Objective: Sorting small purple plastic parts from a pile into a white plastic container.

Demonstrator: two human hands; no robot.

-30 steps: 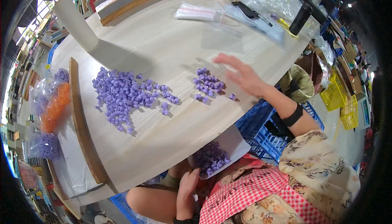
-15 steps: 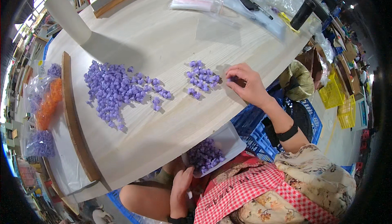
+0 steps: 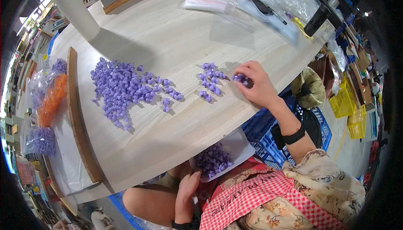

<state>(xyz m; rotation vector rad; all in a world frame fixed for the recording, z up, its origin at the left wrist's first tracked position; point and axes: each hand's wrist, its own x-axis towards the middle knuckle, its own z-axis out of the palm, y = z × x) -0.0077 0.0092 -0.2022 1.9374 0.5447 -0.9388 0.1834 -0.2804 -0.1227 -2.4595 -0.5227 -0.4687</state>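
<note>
More purple pieces [image 3: 240, 78] now show in the right hand [image 3: 258, 85], its fingers [image 3: 245, 68] curled around them on the desk [image 3: 168, 135] beside a small cluster [image 3: 212, 85]. The left hand [image 3: 189, 184] is by a white tub [image 3: 242, 144]; its grip I cannot tell.

The person's right forearm [image 3: 287, 119] is slanting forward and leftward, the right hand [image 3: 256, 85] curling its fingers [image 3: 247, 65] toward the thumb, while the left forearm [image 3: 183, 208] is pointing forward and the left hand [image 3: 189, 184] is staying low beside the bare thigh [image 3: 149, 207].
</note>
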